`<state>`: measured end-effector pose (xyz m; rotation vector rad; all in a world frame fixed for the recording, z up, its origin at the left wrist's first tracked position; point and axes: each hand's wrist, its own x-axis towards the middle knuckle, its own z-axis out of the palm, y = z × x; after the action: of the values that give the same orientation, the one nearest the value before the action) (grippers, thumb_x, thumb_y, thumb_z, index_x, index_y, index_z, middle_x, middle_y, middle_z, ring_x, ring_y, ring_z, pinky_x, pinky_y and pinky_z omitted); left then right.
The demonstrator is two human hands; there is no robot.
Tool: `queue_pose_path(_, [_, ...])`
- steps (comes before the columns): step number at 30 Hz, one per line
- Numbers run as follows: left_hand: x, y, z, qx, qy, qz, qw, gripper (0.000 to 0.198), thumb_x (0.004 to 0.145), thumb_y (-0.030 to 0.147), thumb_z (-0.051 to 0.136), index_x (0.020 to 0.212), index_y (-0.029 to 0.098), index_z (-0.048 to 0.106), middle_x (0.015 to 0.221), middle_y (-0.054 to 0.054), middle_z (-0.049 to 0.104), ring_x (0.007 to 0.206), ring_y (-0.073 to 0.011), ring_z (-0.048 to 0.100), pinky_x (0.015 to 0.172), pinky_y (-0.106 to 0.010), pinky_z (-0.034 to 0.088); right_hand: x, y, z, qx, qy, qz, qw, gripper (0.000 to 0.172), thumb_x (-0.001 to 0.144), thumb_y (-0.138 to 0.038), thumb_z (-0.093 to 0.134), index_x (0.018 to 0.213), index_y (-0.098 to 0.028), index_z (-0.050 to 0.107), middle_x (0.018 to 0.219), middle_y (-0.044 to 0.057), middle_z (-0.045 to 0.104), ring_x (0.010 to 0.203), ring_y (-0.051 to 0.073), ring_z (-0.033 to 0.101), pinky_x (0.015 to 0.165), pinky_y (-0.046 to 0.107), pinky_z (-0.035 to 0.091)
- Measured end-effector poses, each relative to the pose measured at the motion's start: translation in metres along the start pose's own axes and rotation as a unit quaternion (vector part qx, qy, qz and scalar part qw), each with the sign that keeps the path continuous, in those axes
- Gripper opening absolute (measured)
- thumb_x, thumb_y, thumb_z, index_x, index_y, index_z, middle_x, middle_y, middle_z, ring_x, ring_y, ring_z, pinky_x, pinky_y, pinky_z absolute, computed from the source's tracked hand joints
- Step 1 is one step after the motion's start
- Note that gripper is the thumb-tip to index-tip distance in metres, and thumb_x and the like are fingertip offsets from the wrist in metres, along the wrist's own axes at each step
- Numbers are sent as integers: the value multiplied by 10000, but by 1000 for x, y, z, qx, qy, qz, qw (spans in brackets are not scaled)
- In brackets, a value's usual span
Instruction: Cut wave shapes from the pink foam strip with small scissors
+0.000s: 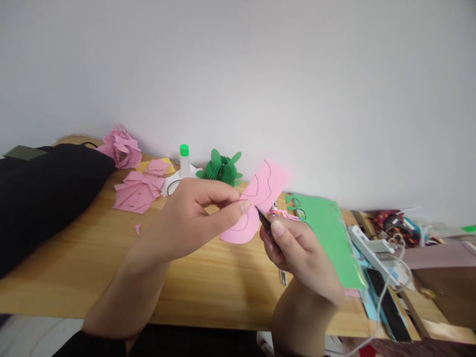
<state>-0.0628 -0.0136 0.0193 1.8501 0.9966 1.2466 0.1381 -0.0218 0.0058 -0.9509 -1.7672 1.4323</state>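
Observation:
Between thumb and fingers, my left hand [203, 215] pinches a piece of pink paper [269, 181] marked with curved drawn lines. The paper is held up above the wooden table, its lower end rounded and its upper part a wide strip. My right hand [297, 250] is closed around a dark, narrow tool, probably scissors [265, 221], whose tip meets the paper's edge near the middle, close to my left thumb. The tool's handles are hidden by my right fingers.
Folded pink paper [138, 192], a green-capped glue stick [185, 161] and a green paper figure [222, 169] stand towards the wall. Green sheets [329, 238], a power strip [372, 253] and a phone [388, 305] lie at right. A black bag [52, 193] is at left.

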Motion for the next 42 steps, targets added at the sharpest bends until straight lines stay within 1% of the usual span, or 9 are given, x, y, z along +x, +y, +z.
queue_pose_path(3, [1, 1, 0, -12, -5, 0, 1000, 320, 850, 125, 525, 534, 141, 479, 516, 58, 375, 506, -48, 340, 425, -174, 252, 0, 1, 0, 1, -2, -1, 1000, 483, 976, -509, 443, 602, -204, 432, 478, -67, 353, 405, 70, 268, 367, 232, 218])
queue_pose_path(8, [1, 0, -2, -25, -19, -4, 999, 328, 844, 112, 517, 520, 138, 476, 508, 62, 346, 499, -46, 315, 421, -180, 231, 0, 0, -1, 8, -6, -6, 1000, 477, 977, -493, 456, 598, -204, 432, 482, -66, 359, 410, 69, 270, 367, 228, 220])
queue_pose_path(16, [0, -3, -3, -24, -42, -27, 998, 289, 815, 99, 519, 528, 132, 525, 509, 59, 347, 503, -57, 324, 439, -203, 248, 1, -2, -2, -23, -12, -18, 1000, 491, 983, -491, 441, 584, -206, 417, 475, -60, 366, 422, 74, 290, 381, 232, 240])
queue_pose_path(19, [-1, -2, -3, -25, -41, -28, 998, 297, 826, 106, 516, 530, 131, 525, 509, 60, 344, 503, -56, 325, 437, -200, 248, 1, -1, -2, -23, -12, -16, 1000, 488, 983, -487, 443, 585, -207, 414, 481, -58, 370, 425, 75, 294, 385, 233, 239])
queue_pose_path(24, [-1, -2, -3, -33, -21, -16, 999, 319, 851, 134, 529, 532, 130, 527, 518, 53, 372, 518, -56, 340, 440, -194, 246, 1, -2, -2, -29, -9, -19, 999, 484, 981, -500, 436, 594, -207, 433, 480, -56, 373, 426, 80, 292, 384, 235, 244])
queue_pose_path(33, [-1, -4, -2, -39, -32, -21, 998, 294, 845, 105, 523, 554, 122, 554, 524, 57, 369, 518, -53, 339, 446, -193, 259, 0, -2, -1, -22, -11, -11, 1000, 481, 977, -509, 438, 601, -209, 426, 476, -63, 365, 414, 77, 278, 374, 231, 237])
queue_pose_path(42, [0, -1, -3, -43, -35, -22, 998, 316, 835, 118, 520, 521, 140, 494, 511, 58, 343, 502, -58, 322, 434, -206, 246, 0, -2, -2, -25, -11, -17, 999, 484, 980, -496, 442, 591, -208, 419, 483, -57, 372, 425, 78, 299, 385, 233, 243])
